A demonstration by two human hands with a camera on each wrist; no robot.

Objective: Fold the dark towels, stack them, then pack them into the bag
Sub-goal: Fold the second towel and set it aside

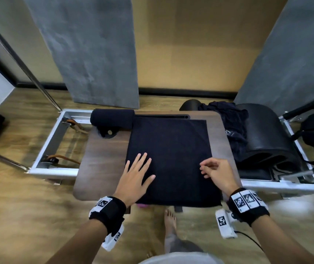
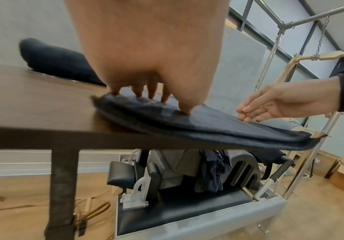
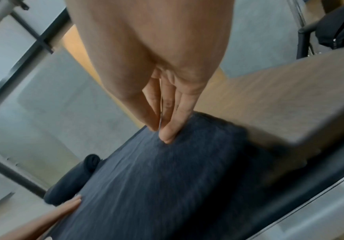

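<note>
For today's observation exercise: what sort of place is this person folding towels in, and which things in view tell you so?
Probably a Pilates studio: a reformer-style metal frame with straps, a black arched barrel, and a chrome tower with chains stand round the small wooden table.

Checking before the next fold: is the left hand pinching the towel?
No, the left hand lies flat with spread fingers on the towel.

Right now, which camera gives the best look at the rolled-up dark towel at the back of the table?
The head view: the rolled towel lies whole at the table's far left corner. The left wrist view shows only one end, partly behind the left hand. The right wrist view shows it blurred.
</note>
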